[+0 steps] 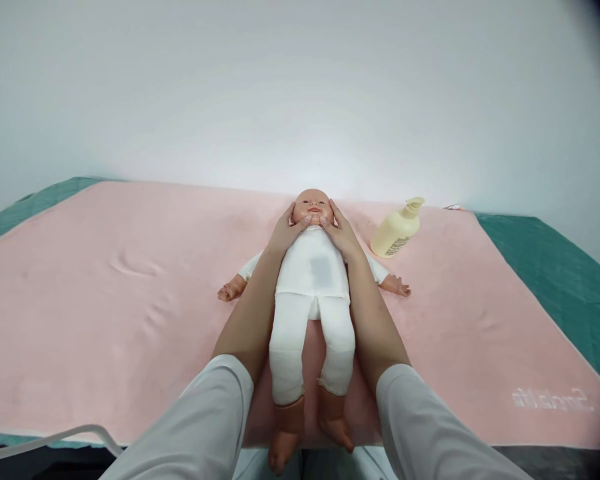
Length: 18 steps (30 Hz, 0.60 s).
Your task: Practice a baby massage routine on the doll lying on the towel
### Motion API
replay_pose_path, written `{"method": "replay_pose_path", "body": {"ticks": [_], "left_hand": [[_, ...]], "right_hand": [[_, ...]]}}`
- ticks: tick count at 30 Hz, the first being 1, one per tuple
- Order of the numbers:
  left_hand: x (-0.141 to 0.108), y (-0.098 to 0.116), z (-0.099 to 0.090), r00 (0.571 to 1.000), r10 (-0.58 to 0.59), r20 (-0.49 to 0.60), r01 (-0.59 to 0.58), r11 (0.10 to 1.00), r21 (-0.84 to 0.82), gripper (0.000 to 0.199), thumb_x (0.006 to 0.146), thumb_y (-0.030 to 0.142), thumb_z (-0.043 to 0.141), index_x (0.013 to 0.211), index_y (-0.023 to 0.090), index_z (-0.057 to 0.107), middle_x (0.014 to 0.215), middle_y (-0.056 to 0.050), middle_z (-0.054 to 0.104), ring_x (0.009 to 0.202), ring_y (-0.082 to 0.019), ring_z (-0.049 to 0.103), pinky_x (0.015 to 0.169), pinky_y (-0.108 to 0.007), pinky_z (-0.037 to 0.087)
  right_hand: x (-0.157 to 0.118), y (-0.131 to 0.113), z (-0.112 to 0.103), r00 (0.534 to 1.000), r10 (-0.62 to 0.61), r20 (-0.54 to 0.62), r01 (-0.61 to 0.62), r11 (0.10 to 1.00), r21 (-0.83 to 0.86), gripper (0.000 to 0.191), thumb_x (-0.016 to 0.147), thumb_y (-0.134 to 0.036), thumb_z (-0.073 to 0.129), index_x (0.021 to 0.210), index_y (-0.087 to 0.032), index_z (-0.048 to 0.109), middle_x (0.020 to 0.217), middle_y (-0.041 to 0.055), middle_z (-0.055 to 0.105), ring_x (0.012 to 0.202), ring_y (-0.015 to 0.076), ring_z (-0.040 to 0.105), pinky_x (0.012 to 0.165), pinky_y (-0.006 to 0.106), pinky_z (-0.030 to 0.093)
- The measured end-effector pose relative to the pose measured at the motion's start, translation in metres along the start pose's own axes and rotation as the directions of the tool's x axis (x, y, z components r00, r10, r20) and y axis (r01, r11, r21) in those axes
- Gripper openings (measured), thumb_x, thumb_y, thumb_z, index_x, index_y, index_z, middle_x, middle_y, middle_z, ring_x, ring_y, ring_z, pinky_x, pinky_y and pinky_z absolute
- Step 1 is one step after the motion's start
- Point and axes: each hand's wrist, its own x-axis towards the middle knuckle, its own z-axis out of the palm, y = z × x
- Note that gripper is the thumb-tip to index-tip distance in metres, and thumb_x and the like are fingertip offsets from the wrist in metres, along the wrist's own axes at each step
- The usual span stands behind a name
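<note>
A baby doll (300,273) with a white cloth body lies on its back on the pink blanket (105,300), head away from me and feet at the near edge. My left hand (287,230) cups one side of the doll's head, the thumb resting by its chin. On the other side my right hand (342,232) cups the head the same way, thumb at the cheek and chin. The doll's arms spread outward, partly hidden beneath my forearms. To the right of my right hand stands a pale yellow pump bottle (395,230).
Green cloth (555,273) shows under the blanket at both sides. A white wall (300,93) rises behind. Across the lower left corner runs a white cable or tube (80,430).
</note>
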Motion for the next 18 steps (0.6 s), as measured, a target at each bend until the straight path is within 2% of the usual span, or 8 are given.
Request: {"method": "replay_pose_path", "body": {"ticks": [4, 7, 13, 18], "left_hand": [[0.0, 0.0, -0.001, 0.999, -0.026, 0.034, 0.027, 0.999, -0.023, 0.081, 0.085, 0.054, 0.065, 0.152, 0.017, 0.038, 0.156, -0.01, 0.042, 0.145, -0.029, 0.04, 0.118, -0.035, 0.037], [0.0, -0.001, -0.001, 0.997, -0.037, 0.063, 0.04, 0.998, -0.041, 0.083, 0.087, 0.057, 0.062, 0.154, 0.017, 0.035, 0.157, -0.01, 0.04, 0.144, -0.029, 0.041, 0.116, -0.035, 0.038], [0.003, -0.008, -0.004, 0.99, -0.075, 0.119, 0.078, 0.997, -0.015, 0.089, 0.091, 0.062, 0.053, 0.16, 0.018, 0.017, 0.163, -0.007, 0.029, 0.148, -0.023, 0.034, 0.117, -0.029, 0.035], [0.008, -0.017, -0.004, 0.986, -0.089, 0.14, 0.091, 0.996, -0.01, 0.089, 0.093, 0.062, 0.048, 0.161, 0.02, 0.009, 0.165, -0.005, 0.023, 0.15, -0.02, 0.03, 0.118, -0.028, 0.032]], "right_hand": [[-0.002, -0.004, -0.002, 0.999, 0.034, 0.034, -0.036, 0.999, 0.039, 0.087, 0.09, -0.066, 0.052, 0.158, -0.022, 0.02, 0.164, -0.0011, 0.024, 0.154, 0.0187, 0.02, 0.129, 0.037, 0.014], [-0.003, -0.006, -0.004, 0.997, 0.053, 0.063, -0.057, 0.995, 0.077, 0.083, 0.092, -0.066, 0.047, 0.158, -0.025, 0.018, 0.163, -0.0046, 0.025, 0.154, 0.0174, 0.021, 0.129, 0.038, 0.013], [-0.009, -0.009, -0.01, 0.995, 0.034, 0.091, -0.043, 0.994, 0.098, 0.076, 0.093, -0.068, 0.041, 0.157, -0.033, 0.019, 0.161, -0.0112, 0.028, 0.152, 0.0194, 0.028, 0.129, 0.042, 0.02], [-0.007, -0.006, -0.011, 0.993, 0.038, 0.115, -0.049, 0.995, 0.089, 0.076, 0.091, -0.071, 0.04, 0.157, -0.038, 0.019, 0.159, -0.0144, 0.032, 0.151, 0.0193, 0.032, 0.129, 0.042, 0.026]]}}
